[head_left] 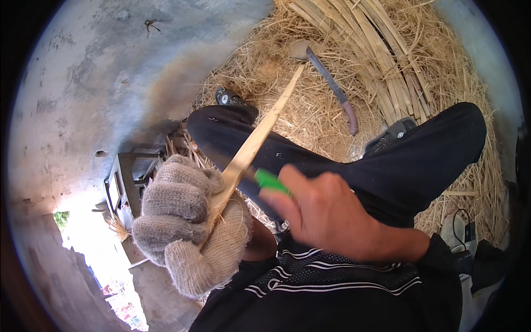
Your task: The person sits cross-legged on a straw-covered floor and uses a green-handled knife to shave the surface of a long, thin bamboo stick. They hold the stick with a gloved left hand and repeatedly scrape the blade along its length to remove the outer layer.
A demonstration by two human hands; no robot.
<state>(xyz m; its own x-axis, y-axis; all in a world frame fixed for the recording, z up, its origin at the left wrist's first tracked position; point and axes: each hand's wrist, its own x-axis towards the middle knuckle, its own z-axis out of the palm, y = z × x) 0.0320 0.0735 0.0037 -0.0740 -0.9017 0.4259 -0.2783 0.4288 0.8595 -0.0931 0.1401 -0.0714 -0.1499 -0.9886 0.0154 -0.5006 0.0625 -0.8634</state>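
My left hand (pixel 185 224), in a grey knitted work glove, is closed around the wide lower end of a pale split-bamboo strip (pixel 263 130). The strip slants up and away to the right over my legs, narrowing toward its far tip. My right hand (pixel 334 216) is bare and grips a knife by its bright green handle (pixel 271 181). Its blade is smeared by motion and meets or crosses the strip just beyond the glove; whether it touches the strip, I cannot tell.
Beyond my legs, a machete (pixel 334 88) with a brown handle lies on straw-like shavings (pixel 265 66), its tip by a round, flat block (pixel 300 48). Long split strips (pixel 381 55) lie bundled at far right. A stained wall (pixel 99 72) and small wooden frame (pixel 133 177) stand left.
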